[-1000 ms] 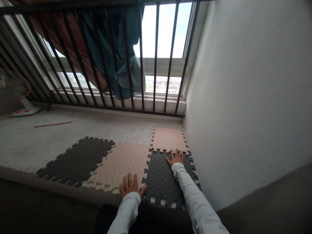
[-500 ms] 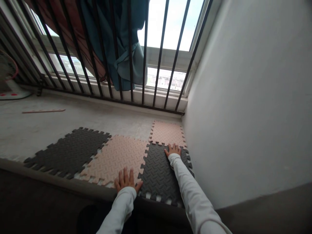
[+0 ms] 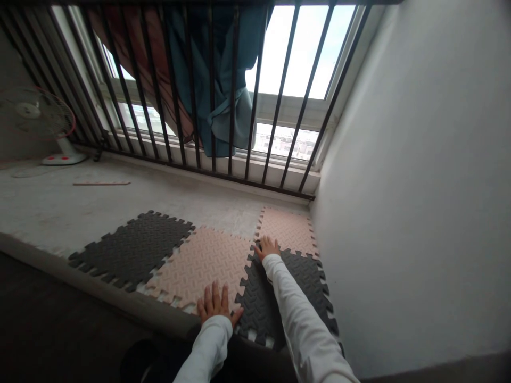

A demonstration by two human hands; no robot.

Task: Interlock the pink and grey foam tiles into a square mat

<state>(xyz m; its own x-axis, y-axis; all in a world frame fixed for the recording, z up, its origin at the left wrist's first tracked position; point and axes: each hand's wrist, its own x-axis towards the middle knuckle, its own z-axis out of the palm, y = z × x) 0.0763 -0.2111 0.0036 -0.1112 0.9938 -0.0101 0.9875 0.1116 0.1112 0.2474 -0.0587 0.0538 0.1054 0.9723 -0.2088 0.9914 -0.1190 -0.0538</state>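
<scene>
Flat on the pink foam mat tile (image 3: 207,260), near its front corner, lies my left hand (image 3: 216,304) with fingers spread and the thumb reaching toward the dark grey tile. My right hand (image 3: 268,247) rests, fingers apart, over the seam where the dark grey foam mat tile (image 3: 307,282) meets a second pink foam tile (image 3: 285,229) behind it. My right forearm covers part of the dark grey tile. Another dark grey foam tile (image 3: 133,247) lies left of the first pink one, its toothed edge beside it. Neither hand grips anything.
A white wall (image 3: 411,202) rises on the right. Dark railing bars (image 3: 213,106) stand at the back, before a window and hanging blue cloth (image 3: 227,80). A fan (image 3: 66,154) and a thin pink strip (image 3: 101,184) are at left. The ledge edge (image 3: 131,311) runs in front.
My right hand has shifted left along the seam between the dark grey tile and the back pink tile. The left hand stays on the pink tile. The view has turned slightly left.
</scene>
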